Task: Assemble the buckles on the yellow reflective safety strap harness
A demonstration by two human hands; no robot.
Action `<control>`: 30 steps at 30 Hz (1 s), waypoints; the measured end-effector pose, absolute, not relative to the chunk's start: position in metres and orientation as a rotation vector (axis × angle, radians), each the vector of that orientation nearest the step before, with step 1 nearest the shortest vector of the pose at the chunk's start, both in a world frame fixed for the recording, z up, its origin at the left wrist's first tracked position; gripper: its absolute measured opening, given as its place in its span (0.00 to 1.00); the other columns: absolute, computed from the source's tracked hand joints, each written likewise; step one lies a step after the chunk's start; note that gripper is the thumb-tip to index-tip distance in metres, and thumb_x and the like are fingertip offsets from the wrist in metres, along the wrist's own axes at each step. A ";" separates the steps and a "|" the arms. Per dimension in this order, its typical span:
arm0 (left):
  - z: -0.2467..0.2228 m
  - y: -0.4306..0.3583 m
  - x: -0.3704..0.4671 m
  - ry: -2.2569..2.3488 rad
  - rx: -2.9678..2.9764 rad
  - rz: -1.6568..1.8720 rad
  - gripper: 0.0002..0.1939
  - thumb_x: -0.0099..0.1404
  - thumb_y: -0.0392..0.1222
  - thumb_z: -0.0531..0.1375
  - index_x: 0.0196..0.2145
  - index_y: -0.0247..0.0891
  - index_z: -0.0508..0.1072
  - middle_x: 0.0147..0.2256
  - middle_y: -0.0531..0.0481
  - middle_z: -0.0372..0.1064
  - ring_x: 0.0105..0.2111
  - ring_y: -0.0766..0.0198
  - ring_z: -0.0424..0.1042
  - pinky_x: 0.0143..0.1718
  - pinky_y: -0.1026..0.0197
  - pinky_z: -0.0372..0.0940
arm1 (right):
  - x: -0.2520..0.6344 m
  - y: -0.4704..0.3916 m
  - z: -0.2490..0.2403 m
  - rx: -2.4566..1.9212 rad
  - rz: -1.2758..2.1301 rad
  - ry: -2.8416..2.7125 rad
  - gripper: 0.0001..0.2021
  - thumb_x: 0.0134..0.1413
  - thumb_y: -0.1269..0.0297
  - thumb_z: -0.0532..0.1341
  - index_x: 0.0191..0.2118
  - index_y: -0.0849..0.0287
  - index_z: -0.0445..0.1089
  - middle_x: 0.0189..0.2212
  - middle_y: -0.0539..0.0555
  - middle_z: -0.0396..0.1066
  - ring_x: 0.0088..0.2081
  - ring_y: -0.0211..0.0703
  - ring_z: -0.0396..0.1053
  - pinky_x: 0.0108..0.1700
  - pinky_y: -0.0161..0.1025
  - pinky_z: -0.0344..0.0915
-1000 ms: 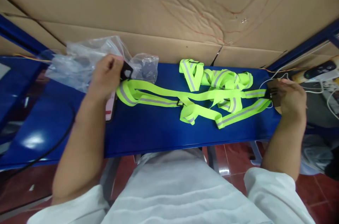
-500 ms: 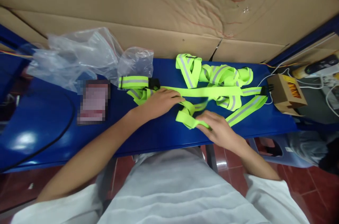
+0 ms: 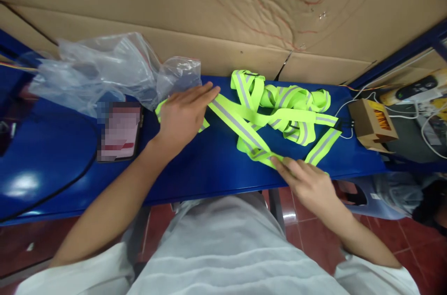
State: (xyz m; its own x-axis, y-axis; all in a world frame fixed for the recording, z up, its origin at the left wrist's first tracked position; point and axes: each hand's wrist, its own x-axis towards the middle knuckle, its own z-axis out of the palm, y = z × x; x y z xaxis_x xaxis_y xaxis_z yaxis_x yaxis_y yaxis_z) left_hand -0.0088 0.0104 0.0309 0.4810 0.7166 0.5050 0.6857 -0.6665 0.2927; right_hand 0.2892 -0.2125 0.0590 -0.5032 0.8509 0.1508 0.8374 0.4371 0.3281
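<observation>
Neon-yellow reflective straps, each with a grey band down the middle, lie in a loose tangle on the blue table, bunched toward two o'clock from the table's middle, with one long strip running diagonally from ten o'clock down to five. The left hand lies flat, palm down, fingers stretched out and together, pressing the upper end of that diagonal strip against the table; it grips nothing. The right hand sits at the near edge, at about five o'clock, fingers extended and pressing down on the lower end of the strip, not closed around it. Crumpled clear plastic bags lie at ten o'clock, a phone at nine, a small cardboard box at three.
</observation>
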 end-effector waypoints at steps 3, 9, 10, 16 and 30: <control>0.036 0.012 -0.022 1.342 2.578 1.103 0.26 0.77 0.31 0.50 0.67 0.46 0.71 0.66 0.52 0.70 0.64 0.61 0.73 0.68 0.54 0.68 | 0.302 -0.210 0.058 1.677 0.642 2.559 0.25 0.67 0.80 0.57 0.66 0.61 0.70 0.47 0.58 0.79 0.36 0.47 0.72 0.33 0.46 0.67; 0.031 -0.008 -0.031 1.243 2.717 0.655 0.30 0.70 0.27 0.50 0.64 0.43 0.72 0.64 0.45 0.72 0.63 0.50 0.74 0.66 0.43 0.69 | 0.298 -0.207 0.054 1.585 -0.013 2.755 0.19 0.72 0.60 0.61 0.63 0.59 0.73 0.53 0.61 0.78 0.47 0.53 0.78 0.45 0.50 0.74; 0.032 -0.015 -0.033 1.192 2.779 0.536 0.31 0.67 0.25 0.50 0.63 0.43 0.73 0.65 0.43 0.70 0.65 0.47 0.72 0.67 0.40 0.68 | 0.295 -0.207 0.057 1.581 -0.198 2.811 0.20 0.72 0.53 0.61 0.62 0.58 0.74 0.55 0.61 0.78 0.51 0.54 0.78 0.49 0.51 0.75; 0.041 -0.063 -0.042 0.931 2.972 0.209 0.43 0.54 0.20 0.55 0.67 0.37 0.66 0.75 0.32 0.49 0.75 0.34 0.52 0.70 0.23 0.57 | 0.286 -0.187 0.053 1.963 -0.480 2.723 0.30 0.73 0.50 0.59 0.73 0.54 0.58 0.64 0.63 0.72 0.63 0.57 0.72 0.63 0.57 0.71; 0.004 -0.099 0.010 0.533 3.011 0.145 0.09 0.71 0.28 0.58 0.42 0.39 0.75 0.38 0.47 0.72 0.36 0.54 0.75 0.39 0.50 0.68 | 0.291 -0.137 0.001 2.229 -1.307 2.638 0.13 0.67 0.51 0.64 0.39 0.56 0.69 0.28 0.45 0.58 0.29 0.36 0.57 0.33 0.37 0.58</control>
